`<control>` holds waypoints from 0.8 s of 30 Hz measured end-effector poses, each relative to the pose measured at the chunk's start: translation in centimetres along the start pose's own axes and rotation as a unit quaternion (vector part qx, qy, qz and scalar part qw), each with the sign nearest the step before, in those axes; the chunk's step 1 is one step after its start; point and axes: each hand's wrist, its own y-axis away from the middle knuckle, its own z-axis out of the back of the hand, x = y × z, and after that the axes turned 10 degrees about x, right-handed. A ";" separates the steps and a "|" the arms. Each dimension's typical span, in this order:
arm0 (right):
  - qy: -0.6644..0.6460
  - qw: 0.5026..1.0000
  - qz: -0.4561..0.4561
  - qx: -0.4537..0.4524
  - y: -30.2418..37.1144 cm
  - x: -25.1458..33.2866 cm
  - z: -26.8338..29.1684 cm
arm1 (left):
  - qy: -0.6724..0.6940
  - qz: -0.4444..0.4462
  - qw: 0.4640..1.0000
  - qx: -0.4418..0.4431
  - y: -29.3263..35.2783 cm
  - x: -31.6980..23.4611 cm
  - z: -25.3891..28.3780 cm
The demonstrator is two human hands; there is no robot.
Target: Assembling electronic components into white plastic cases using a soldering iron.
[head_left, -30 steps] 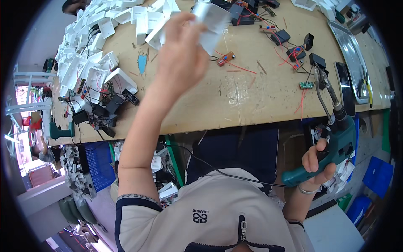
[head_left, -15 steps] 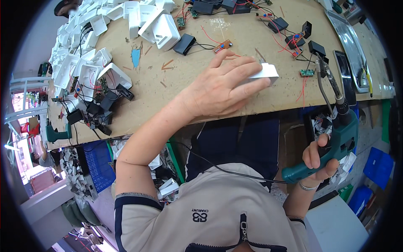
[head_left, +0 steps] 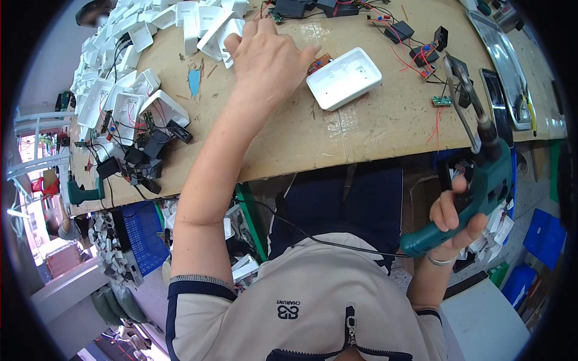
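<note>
My left hand (head_left: pixel 268 66) is over the far part of the table with its thumb stretched out to the side and its fingers apart. It covers the spot of a black box, and an orange circuit board (head_left: pixel 319 63) peeks out by the thumb. Just right of it a white plastic housing (head_left: pixel 344 79) lies open side up. In my right hand (head_left: pixel 454 216) is a green soldering gun (head_left: pixel 490 180), its metal tip and curved feed tube pointing up over the table's front edge.
White housings (head_left: pixel 129 54) pile up at the far left, with wired boards and black boxes (head_left: pixel 141 150) nearer. More wired black boxes (head_left: pixel 424 55) and a green board (head_left: pixel 441 101) lie right. A metal tray (head_left: pixel 503 66) borders the right edge. A black cord (head_left: pixel 325 243) crosses my lap.
My left hand has let go of the white housing, which now rests open side up, and moved far left over the black box. The soldering gun shifted slightly.
</note>
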 end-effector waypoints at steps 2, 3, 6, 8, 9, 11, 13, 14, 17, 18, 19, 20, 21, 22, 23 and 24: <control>-0.002 1.000 0.012 0.001 -1.5 -0.8 -0.2 | 0.051 -0.002 0.998 0.030 -0.5 -0.3 -0.8; -0.020 1.000 0.006 -0.004 -2.3 -1.2 -0.3 | 0.050 -0.002 0.998 0.031 -0.4 -0.4 -1.2; -0.074 0.997 0.005 0.005 -5.5 -2.3 -1.2 | 0.134 0.033 0.989 0.058 -0.3 -0.8 -2.1; -0.112 0.993 0.009 0.020 -7.6 -3.2 -1.8 | 0.232 0.012 0.973 -0.007 0.1 -1.1 -2.2; -0.101 0.995 0.006 0.008 -8.7 -3.6 -2.1 | 0.233 0.011 0.972 -0.005 0.2 -1.3 -2.2; -0.070 0.997 -0.008 0.010 -10.2 -4.2 -1.7 | 0.391 -0.024 0.917 -0.070 0.3 -1.5 -2.1; -0.013 0.999 -0.020 -0.028 -10.6 -4.8 -1.7 | 0.438 -0.036 0.893 -0.099 0.7 -1.6 -1.8; 0.044 0.996 -0.032 -0.065 -10.6 -5.0 -1.7 | 0.484 -0.047 0.865 -0.127 1.1 -1.6 -1.6; 0.071 0.992 -0.033 -0.096 -9.4 -5.4 -1.3 | 0.539 -0.003 0.835 -0.107 2.6 -0.5 0.3; 0.076 0.990 -0.021 -0.113 -8.8 -5.5 -1.3 | 0.541 -0.002 0.834 -0.104 3.1 0.0 0.8; 0.075 0.989 -0.010 -0.123 -8.4 -5.8 -1.3 | 0.512 -0.038 0.846 -0.146 3.7 0.5 1.5; 0.077 0.989 -0.011 -0.128 -8.0 -6.1 -1.1 | 0.481 -0.073 0.854 -0.187 4.3 0.5 2.0; 0.065 0.989 0.014 -0.136 -7.6 -6.4 -1.0 | 0.485 -0.072 0.852 -0.184 5.2 0.0 2.6; 0.049 0.988 0.039 -0.140 -7.5 -6.9 -1.0 | 0.477 -0.093 0.865 -0.129 6.3 -0.4 3.4; 0.050 0.988 0.038 -0.143 -7.4 -7.4 -1.0 | 0.469 -0.114 0.873 -0.072 7.2 -0.7 3.8; 0.050 0.988 0.046 -0.138 -7.6 -7.8 -0.9 | 0.444 -0.144 0.884 -0.035 7.5 -1.7 3.8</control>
